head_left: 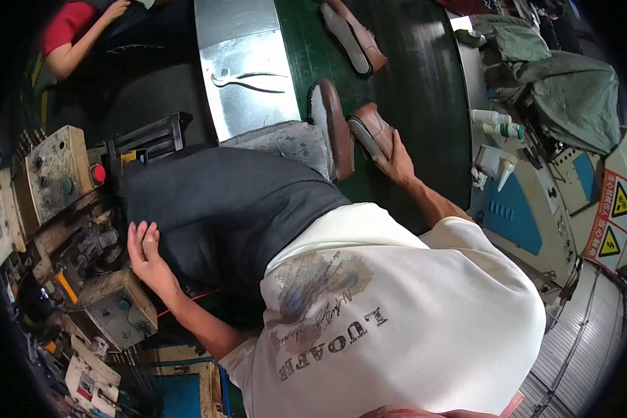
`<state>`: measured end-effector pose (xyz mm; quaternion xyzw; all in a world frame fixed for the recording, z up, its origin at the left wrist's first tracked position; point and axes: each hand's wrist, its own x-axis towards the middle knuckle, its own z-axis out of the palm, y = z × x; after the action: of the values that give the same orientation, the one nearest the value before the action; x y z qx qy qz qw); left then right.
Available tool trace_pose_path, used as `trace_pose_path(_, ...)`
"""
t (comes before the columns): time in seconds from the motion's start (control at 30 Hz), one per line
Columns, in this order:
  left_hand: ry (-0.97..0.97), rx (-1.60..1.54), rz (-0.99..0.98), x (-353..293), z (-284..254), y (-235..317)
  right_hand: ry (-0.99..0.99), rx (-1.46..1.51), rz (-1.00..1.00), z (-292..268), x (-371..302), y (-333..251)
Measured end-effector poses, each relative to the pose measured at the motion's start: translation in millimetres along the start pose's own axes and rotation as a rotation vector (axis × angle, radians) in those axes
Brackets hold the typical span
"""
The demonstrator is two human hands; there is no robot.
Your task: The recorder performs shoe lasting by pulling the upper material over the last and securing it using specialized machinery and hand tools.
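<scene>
My right hand point(397, 164) is closed on a brown shoe point(374, 127), gripping it near the end closest to me, over the dark green belt. Just left of it stands another brown shoe point(341, 129), beside the grey cloth pad point(285, 143) by my lap. My left hand point(150, 261) is off to the left, empty, with its fingers apart and slightly bent. It is nearest to a worn machine control box point(120, 310) and my dark trousers. Pincers point(254, 82) with long handles lie on a shiny metal sheet point(223, 45) ahead.
More brown shoes point(359, 38) lie farther up the belt point(425, 76). At left, a machine carries a box with a red button point(99, 173). Bottles point(501, 130) stand at right beside a blue-panelled machine point(512, 216). Another person's arm point(76, 52) shows at upper left.
</scene>
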<state>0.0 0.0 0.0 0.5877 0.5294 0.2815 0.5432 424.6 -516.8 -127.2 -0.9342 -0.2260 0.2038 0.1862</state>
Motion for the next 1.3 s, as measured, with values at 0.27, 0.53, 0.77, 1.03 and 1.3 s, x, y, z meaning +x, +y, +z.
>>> trace_pose_path(0.27, -0.206, 0.079, -0.016, 7, 70, 31, 0.114, 0.109, 0.275, -27, 166, -53)
trace_pose_path(0.53, -0.284, 0.229, 0.131, 1, 98, 55, 0.413, -0.209, -0.143, -61, 303, -144)
trace_pose_path(0.77, -0.169, 0.077, 0.046, -16, 94, 32, -0.155, 0.113, 0.125, 28, 188, -170)
trace_pose_path(1.03, -0.500, -0.473, 0.026, -9, 159, 29, 0.200, 0.506, -0.350, -108, 171, -284)
trace_pose_path(1.3, -0.295, -1.278, 0.128, 41, 142, 88, -0.337, 1.519, -0.336, -79, 78, -418)
